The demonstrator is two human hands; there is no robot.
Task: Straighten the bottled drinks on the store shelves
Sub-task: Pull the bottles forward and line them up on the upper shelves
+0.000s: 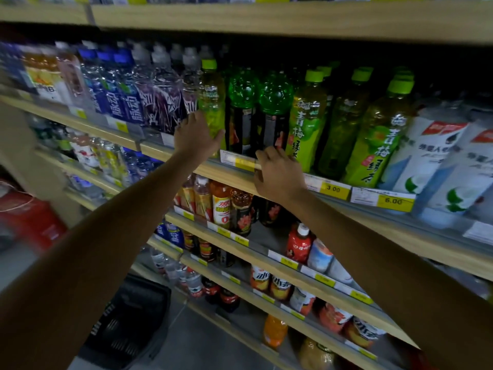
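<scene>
Left hand [198, 134] wrapped round tea bottle [212, 102], right hand [278, 173] loosely curled on shelf edge [226, 175] right of that bottle, dark bottles [242, 124] just beside it

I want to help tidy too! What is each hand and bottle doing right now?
Left hand, holds the tea bottle.
Tea bottle, standing, held low down.
Right hand, on the shelf edge by a dark bottle; grip unclear.
Dark bottle, standing.
</scene>
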